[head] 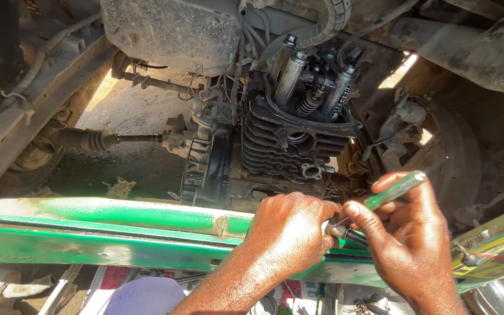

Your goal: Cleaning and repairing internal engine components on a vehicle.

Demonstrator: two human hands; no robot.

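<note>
1. Right, lower right of the frame: both hands meet just above the green frame rail (pixel 118 219), knuckles almost touching.
2. Right hand (pixel 406 242) is closed around a screwdriver (pixel 395 189) with a clear green handle; the handle juts up past the thumb, and the dark shaft runs down-left toward the other hand.
3. Left hand (pixel 287 233) is curled shut, fingertips pinching at the shaft tip, seemingly steadying it. What sits under those fingers is hidden.
4. Centre frame, above the hands: a finned engine cylinder (pixel 293 140), head cover off, valve springs and rockers open to view.
5. Upper left: a drive shaft (pixel 97 140) with its ribbed boot runs across sunlit ground.
6. Bottom edge: printed paper and small parts, too cluttered to tell apart.
7. The hands brace low by the rail, probably for steadiness.
</note>
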